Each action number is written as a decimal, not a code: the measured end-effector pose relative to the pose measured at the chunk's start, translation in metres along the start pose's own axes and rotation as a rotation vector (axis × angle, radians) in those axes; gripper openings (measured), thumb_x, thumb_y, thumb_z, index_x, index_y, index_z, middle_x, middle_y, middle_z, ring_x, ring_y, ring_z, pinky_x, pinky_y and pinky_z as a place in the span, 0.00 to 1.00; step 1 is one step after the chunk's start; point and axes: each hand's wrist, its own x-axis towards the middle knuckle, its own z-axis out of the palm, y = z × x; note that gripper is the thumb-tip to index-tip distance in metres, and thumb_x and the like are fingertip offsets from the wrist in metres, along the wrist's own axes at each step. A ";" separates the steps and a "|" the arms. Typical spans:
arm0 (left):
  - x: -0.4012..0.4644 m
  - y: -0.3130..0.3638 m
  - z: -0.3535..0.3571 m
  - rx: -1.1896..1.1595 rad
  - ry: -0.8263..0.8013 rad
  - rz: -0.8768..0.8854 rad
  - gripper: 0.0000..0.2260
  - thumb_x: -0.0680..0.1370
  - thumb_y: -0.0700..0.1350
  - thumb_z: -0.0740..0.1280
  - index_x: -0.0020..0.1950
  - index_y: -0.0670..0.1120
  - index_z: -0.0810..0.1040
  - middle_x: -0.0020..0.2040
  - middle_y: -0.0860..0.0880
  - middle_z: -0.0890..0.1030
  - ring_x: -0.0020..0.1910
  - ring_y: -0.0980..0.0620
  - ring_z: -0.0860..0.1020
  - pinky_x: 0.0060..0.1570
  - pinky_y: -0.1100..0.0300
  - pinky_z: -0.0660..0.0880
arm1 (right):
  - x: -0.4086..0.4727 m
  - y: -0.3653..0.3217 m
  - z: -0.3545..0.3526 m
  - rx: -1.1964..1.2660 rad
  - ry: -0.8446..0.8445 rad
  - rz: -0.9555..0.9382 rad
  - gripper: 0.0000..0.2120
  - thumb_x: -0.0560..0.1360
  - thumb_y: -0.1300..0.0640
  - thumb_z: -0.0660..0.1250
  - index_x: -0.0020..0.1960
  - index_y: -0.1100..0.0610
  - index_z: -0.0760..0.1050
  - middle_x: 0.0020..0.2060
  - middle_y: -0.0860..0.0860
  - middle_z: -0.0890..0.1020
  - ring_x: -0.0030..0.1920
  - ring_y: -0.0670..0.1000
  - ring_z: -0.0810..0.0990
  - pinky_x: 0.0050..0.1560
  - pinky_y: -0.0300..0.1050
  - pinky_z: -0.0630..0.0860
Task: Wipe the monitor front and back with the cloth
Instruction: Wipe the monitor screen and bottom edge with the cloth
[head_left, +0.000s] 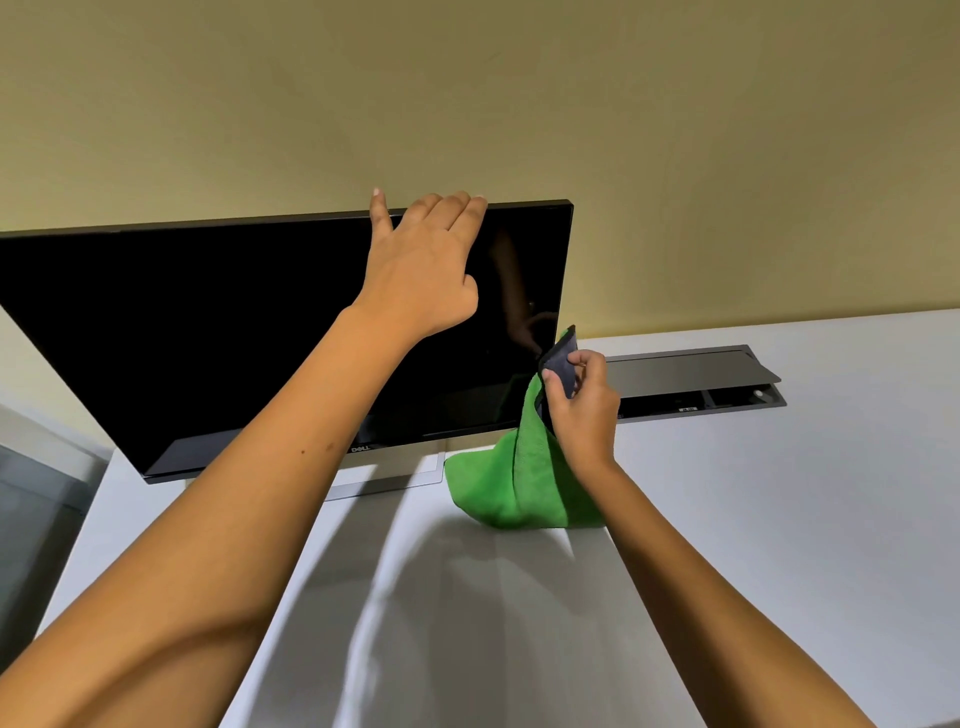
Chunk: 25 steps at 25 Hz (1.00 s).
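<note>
A black monitor (208, 332) with a dark screen stands on a white desk, tilted in the view, its silver stand base (384, 475) below. My left hand (421, 265) rests on the monitor's top edge near the right corner, fingers curled over the rim. My right hand (582, 400) pinches a corner of a green cloth (519, 488) with a dark grey side, just off the screen's lower right corner. The cloth hangs down and its lower end rests on the desk.
The white desk (779, 519) spreads to the right and toward me. A grey cable hatch (691, 374) with its lid raised sits in the desk right of the monitor. A yellowish wall (519, 104) rises behind.
</note>
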 end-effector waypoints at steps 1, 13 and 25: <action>0.000 0.000 0.000 -0.003 -0.002 0.003 0.31 0.72 0.42 0.60 0.76 0.46 0.58 0.74 0.49 0.64 0.71 0.47 0.62 0.68 0.31 0.46 | 0.001 0.001 0.002 0.001 -0.009 0.014 0.11 0.74 0.59 0.68 0.54 0.59 0.70 0.35 0.51 0.77 0.29 0.50 0.72 0.31 0.40 0.69; 0.001 0.001 0.001 -0.008 0.010 0.002 0.31 0.71 0.42 0.60 0.75 0.46 0.59 0.73 0.49 0.64 0.71 0.48 0.62 0.68 0.31 0.45 | -0.014 0.025 0.006 -0.003 -0.119 0.297 0.10 0.70 0.64 0.69 0.46 0.59 0.69 0.32 0.48 0.71 0.28 0.46 0.66 0.27 0.32 0.64; 0.000 0.001 -0.002 -0.023 -0.010 -0.012 0.31 0.72 0.42 0.60 0.76 0.46 0.58 0.74 0.50 0.63 0.72 0.48 0.61 0.68 0.32 0.45 | -0.038 0.035 -0.007 -0.081 -0.044 0.353 0.15 0.73 0.61 0.66 0.58 0.58 0.68 0.42 0.52 0.78 0.43 0.55 0.78 0.40 0.43 0.72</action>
